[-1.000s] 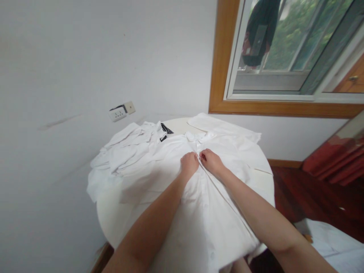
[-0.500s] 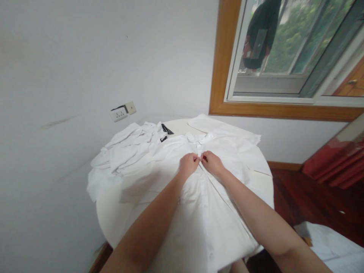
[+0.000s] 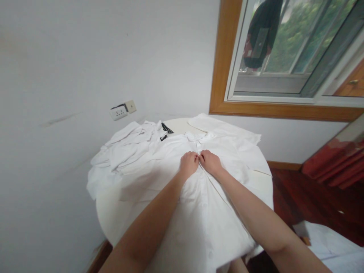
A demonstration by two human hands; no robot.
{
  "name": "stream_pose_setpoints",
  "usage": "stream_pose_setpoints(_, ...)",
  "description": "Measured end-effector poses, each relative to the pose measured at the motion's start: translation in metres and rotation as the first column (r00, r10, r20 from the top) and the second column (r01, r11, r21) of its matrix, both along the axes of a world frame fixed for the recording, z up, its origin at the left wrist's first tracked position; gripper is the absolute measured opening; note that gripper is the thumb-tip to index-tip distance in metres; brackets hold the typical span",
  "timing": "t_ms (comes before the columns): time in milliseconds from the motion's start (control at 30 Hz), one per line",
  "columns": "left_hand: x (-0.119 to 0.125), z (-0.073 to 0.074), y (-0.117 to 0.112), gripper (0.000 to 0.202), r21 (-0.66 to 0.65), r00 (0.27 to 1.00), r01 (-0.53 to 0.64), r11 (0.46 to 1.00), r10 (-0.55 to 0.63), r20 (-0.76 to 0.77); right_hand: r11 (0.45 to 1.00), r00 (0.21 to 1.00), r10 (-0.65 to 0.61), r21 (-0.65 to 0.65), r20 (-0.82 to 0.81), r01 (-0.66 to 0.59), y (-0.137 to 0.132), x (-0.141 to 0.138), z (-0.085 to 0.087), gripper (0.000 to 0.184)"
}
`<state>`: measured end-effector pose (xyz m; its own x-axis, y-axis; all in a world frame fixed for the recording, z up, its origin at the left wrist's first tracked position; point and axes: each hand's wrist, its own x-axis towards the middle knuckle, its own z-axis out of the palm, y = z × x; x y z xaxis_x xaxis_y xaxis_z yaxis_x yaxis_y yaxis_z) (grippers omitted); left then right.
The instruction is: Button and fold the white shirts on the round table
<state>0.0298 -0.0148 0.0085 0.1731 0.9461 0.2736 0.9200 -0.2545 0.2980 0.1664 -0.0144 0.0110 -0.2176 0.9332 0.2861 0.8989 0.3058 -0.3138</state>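
A white button-front shirt (image 3: 187,223) lies spread over a round cream table (image 3: 109,216), its collar toward the wall and its hem hanging at the near edge. My left hand (image 3: 189,163) pinches the front placket a little below the collar. Close beside it, my right hand (image 3: 210,162) grips the other side of the placket, fingers curled. The two sets of fingertips meet there, and whatever button lies between them is hidden. Below the hands, the placket runs down with a pale button (image 3: 210,254) near the hem.
Crumpled white clothing (image 3: 127,146) is heaped at the table's left, with a black striped piece (image 3: 167,129) beside it. Behind stands a wall with a socket (image 3: 118,112) and a wood-framed window (image 3: 217,76). White fabric (image 3: 332,242) shows at lower right, near a red curtain (image 3: 338,163).
Both hands stay at the same spot on the placket. Their fingers have drawn slightly closer together, and the right hand has shifted a little left.
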Motion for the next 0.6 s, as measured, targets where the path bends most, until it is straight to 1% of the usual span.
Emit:
stream_pose_setpoints(100,0.0,-0.001,0.001,0.022,-0.011,1.0,0.002,1.0,-0.002,0.016,1.0,0.999,0.018,0.024,0.027,-0.019,0.002,-0.002,-0.003,0.025)
stream_pose_setpoints(167,0.0,-0.001,0.002,0.022,-0.005,0.999,0.004,1.0,-0.004,0.035,0.999,0.999,0.043,0.031,-0.009,-0.043,0.005,0.001,-0.004,0.025)
stream_pose_setpoints(233,0.0,-0.001,0.002,0.021,0.002,0.999,0.005,1.0,-0.005,0.054,0.999,0.995,0.054,0.014,-0.083,-0.053,0.009,0.005,-0.004,0.026)
stream_pose_setpoints(367,0.002,0.0,0.002,0.019,0.015,0.996,0.014,1.0,-0.015,0.089,0.995,0.968,0.06,-0.061,-0.244,-0.077,0.017,0.009,-0.005,0.032)
stream_pose_setpoints(467,0.002,0.002,0.0,0.016,0.053,0.991,-0.044,0.998,0.037,0.126,0.991,0.938,0.055,-0.095,-0.342,-0.093,0.02,0.01,-0.008,0.034)
stream_pose_setpoints(533,0.001,0.004,-0.003,0.023,0.09,0.986,-0.1,0.991,0.087,0.145,0.99,0.904,0.027,-0.111,-0.426,-0.082,0.021,0.011,-0.009,0.034)
stream_pose_setpoints(600,0.0,0.008,-0.006,0.031,0.126,0.984,-0.121,0.985,0.103,0.142,0.995,0.875,-0.011,-0.092,-0.485,-0.038,0.02,0.015,-0.008,0.034)
